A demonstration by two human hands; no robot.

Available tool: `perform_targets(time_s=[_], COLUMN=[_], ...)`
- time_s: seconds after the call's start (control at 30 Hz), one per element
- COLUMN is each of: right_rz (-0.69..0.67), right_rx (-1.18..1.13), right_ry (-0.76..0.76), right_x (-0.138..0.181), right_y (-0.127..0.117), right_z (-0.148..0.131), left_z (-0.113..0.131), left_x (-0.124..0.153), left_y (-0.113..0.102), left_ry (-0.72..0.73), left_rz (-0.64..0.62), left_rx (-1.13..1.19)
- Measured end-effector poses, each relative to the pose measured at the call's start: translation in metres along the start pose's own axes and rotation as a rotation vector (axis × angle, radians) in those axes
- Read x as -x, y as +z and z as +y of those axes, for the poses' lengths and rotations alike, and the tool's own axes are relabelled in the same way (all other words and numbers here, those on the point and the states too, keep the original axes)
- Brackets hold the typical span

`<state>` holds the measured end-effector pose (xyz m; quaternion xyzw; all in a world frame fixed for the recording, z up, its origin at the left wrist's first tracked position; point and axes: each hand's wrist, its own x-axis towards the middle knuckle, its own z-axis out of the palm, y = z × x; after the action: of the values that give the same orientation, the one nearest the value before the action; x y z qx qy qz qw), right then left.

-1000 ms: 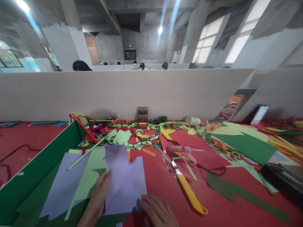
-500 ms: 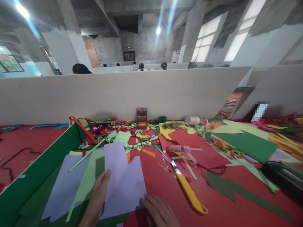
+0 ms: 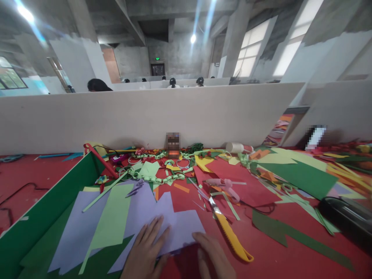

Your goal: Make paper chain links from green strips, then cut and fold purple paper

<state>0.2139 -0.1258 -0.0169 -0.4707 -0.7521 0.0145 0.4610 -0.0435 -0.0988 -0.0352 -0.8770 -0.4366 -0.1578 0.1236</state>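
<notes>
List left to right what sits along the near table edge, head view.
Green board → light green paper → left hand on lilac paper → right hand → yellow utility knife → black case.

I see both hands at the near edge, palms down. My left hand (image 3: 147, 250) lies flat with fingers spread, pointing away; my right hand (image 3: 215, 257) rests beside it, fingers together.
</notes>
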Motion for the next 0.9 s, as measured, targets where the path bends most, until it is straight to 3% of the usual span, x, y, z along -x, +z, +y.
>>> perform_targets(time_s=[0.23,0.43,0.63,0.7,0.8,0.9], right_rz=[-0.051,-0.091,-0.073,-0.084,-0.111,-0.110], right_rx=[0.087,0.307,0.452,0.453,0.429,0.397], right_ry=[-0.119,-0.082,-0.289,-0.371,-0.409,-0.397], right_x=[-0.030,-0.041,-0.028,-0.023,-0.019,-0.019], right_y=[-0.027,-0.047,-0.047,-0.046,-0.045,-0.044], right_z=[0.016,0.046,0.067,0.069,0.069,0.065], left_z=[-0.001,0.005,0.018,0.019,0.016,0.012], left_x=[-0.001,-0.005,-0.024,-0.028,-0.031,-0.033], left_y=[0.001,0.005,0.006,0.006,0.002,-0.007], left_ry=[0.046,0.017,0.020,-0.063,-0.383,-0.634], left_rz=[0.065,0.061,0.002,0.007,0.022,-0.073], left_rx=[-0.132,-0.072,0.036,0.048,0.005,0.022])
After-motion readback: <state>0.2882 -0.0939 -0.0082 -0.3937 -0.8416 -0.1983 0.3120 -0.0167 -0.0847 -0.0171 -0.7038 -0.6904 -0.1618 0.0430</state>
